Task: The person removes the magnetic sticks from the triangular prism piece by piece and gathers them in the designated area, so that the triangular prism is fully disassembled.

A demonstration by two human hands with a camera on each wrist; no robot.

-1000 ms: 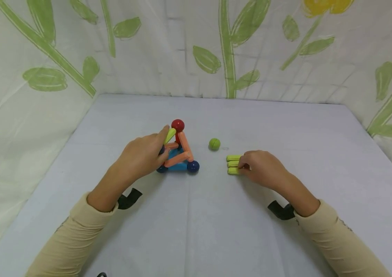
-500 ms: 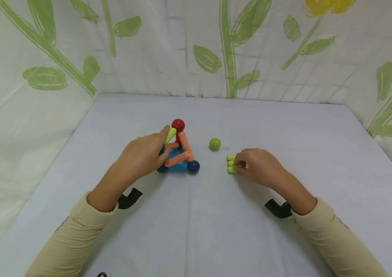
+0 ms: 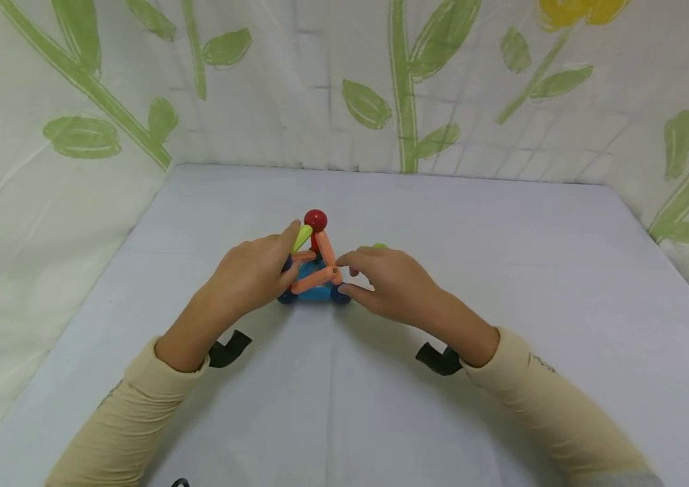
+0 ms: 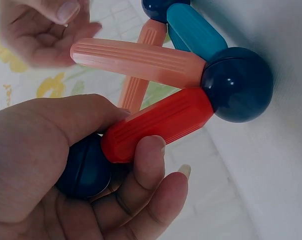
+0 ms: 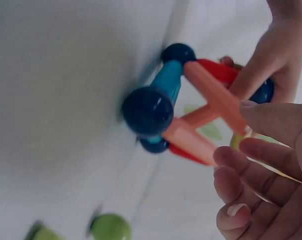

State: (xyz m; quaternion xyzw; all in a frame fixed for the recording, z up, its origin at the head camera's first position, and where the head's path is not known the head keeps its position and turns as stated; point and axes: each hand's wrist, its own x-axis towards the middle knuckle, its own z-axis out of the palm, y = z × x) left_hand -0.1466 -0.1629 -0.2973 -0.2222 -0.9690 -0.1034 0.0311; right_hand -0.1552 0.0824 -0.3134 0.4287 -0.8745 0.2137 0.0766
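A magnetic rod-and-ball frame stands on the white table. My left hand (image 3: 250,270) holds its left side, with thumb and fingers around a dark blue ball (image 4: 83,167) and the red rod (image 4: 158,125) joined to it. A lime rod (image 3: 302,237) leans from that side towards the red ball (image 3: 315,220) on top. My right hand (image 3: 396,284) is at the frame's right side, fingers spread. In the right wrist view its thumb is right at the loose end of a salmon rod (image 5: 215,95). Blue rods (image 3: 314,293) and dark blue balls form the base.
Past the right hand a green ball (image 5: 111,229) lies on the table (image 3: 503,223), mostly covered in the head view. The end of a lime rod (image 5: 45,233) shows at the right wrist view's lower edge. A painted curtain (image 3: 296,122) hangs behind.
My right hand has left the row of lime rods and come left to the frame; it now covers the rods and most of the green ball. The left hand keeps its hold.
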